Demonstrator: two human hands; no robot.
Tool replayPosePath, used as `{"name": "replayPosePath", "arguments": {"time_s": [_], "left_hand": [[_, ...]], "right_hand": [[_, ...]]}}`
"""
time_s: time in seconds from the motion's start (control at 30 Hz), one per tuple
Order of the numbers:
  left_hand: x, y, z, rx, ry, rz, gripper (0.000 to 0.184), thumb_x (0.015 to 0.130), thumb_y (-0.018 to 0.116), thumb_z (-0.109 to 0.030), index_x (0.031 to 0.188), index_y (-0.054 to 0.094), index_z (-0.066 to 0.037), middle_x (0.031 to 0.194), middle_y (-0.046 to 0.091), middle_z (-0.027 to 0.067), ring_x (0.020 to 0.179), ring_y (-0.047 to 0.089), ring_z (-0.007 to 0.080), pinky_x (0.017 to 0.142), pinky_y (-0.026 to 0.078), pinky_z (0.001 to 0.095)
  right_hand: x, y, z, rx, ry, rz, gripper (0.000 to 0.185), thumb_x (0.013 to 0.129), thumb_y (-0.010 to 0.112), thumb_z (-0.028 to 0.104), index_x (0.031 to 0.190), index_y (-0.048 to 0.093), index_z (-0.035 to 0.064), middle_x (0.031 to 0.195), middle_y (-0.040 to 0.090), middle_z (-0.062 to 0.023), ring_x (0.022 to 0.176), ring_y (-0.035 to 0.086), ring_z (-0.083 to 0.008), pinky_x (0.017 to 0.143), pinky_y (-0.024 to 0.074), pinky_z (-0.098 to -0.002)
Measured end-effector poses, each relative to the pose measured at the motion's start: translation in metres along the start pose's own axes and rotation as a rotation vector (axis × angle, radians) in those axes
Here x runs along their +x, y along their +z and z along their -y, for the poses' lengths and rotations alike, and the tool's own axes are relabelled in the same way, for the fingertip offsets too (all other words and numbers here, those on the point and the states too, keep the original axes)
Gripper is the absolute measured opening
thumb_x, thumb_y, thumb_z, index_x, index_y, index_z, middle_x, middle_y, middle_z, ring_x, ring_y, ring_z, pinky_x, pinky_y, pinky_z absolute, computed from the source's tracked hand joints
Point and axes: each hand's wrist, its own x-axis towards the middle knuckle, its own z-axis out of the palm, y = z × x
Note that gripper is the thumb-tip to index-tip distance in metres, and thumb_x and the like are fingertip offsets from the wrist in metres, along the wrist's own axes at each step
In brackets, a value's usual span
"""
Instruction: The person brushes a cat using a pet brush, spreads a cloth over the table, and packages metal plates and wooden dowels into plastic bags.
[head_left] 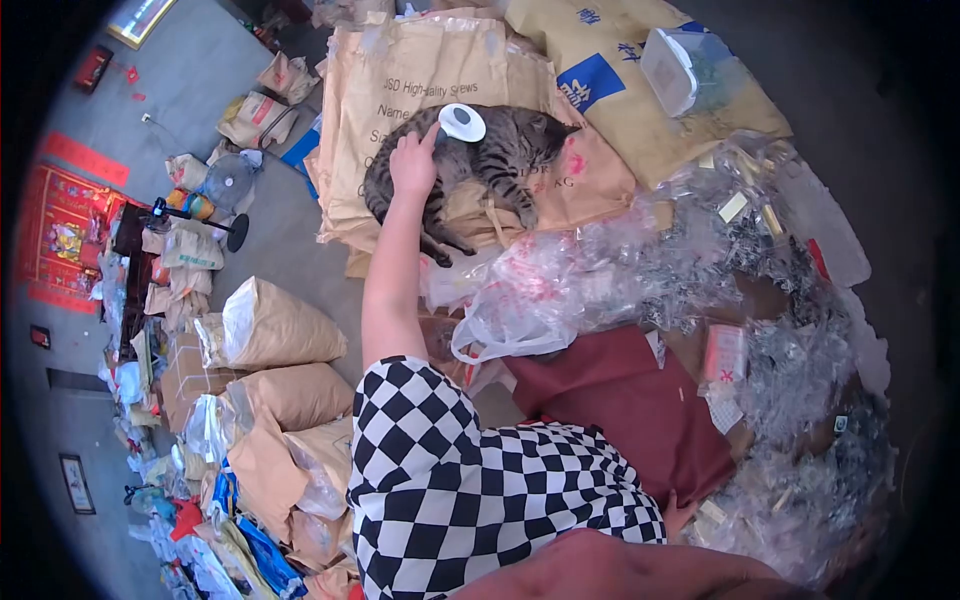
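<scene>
Head view, and I have the left hand (414,162) right up at the cat (458,160), fingers curled in close round the handle of a white-headed brush (461,122), with little gap that I can see. That round head sits against the cat's side, between its haunch and its striped forelegs. The cat itself lies on its side across a printed brown sack (440,60), head to my right, legs stretched down toward the clear plastic bags (530,305). As for the right hand (680,514), I get only a sliver of skin, low beside the maroon cloth (620,395); I can't tell how its fingers stand or whether they grip anything. Up beyond the cat, a clear tub (668,75) rests on a yellow sack (620,130).
</scene>
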Motion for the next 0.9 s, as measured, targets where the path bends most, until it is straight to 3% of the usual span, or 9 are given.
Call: {"name": "replayPosePath", "arguments": {"time_s": [0.4,0.63,0.9], "left_hand": [[-0.05,-0.017,0.024,0.03,0.07,-0.039,0.058,0.08,0.053,-0.005,0.135,0.054,-0.025,0.089,0.054,0.0065,0.087,0.055,0.0256,0.074,0.047,0.0398],[-0.063,-0.039,0.024,0.233,0.122,-0.026,0.055,0.082,0.051,-0.008,0.135,0.054,-0.023,0.088,0.05,0.0047,0.086,0.053,0.0222,0.073,0.044,0.0358],[-0.077,-0.052,0.028,0.204,0.115,-0.047,0.059,0.079,0.053,-0.006,0.136,0.053,-0.022,0.088,0.05,0.0065,0.086,0.052,0.024,0.074,0.044,0.0373]], "right_hand": [[-0.006,-0.004,0.015,0.002,-0.018,-0.016,0.054,0.083,0.069,0.029,0.117,0.046,-0.0056,0.117,0.052,-0.0285,0.108,0.05,-0.0413,0.097,0.0378,-0.0431],[-0.006,-0.004,0.013,0.014,-0.044,-0.038,0.05,0.082,0.071,0.029,0.112,0.048,-0.0053,0.111,0.055,-0.0268,0.103,0.052,-0.0403,0.094,0.0392,-0.0433],[0.002,-0.001,0.0,0.001,-0.087,-0.056,0.048,0.08,0.073,0.027,0.108,0.049,-0.0048,0.106,0.056,-0.0247,0.098,0.052,-0.0388,0.092,0.0401,-0.042]]}}
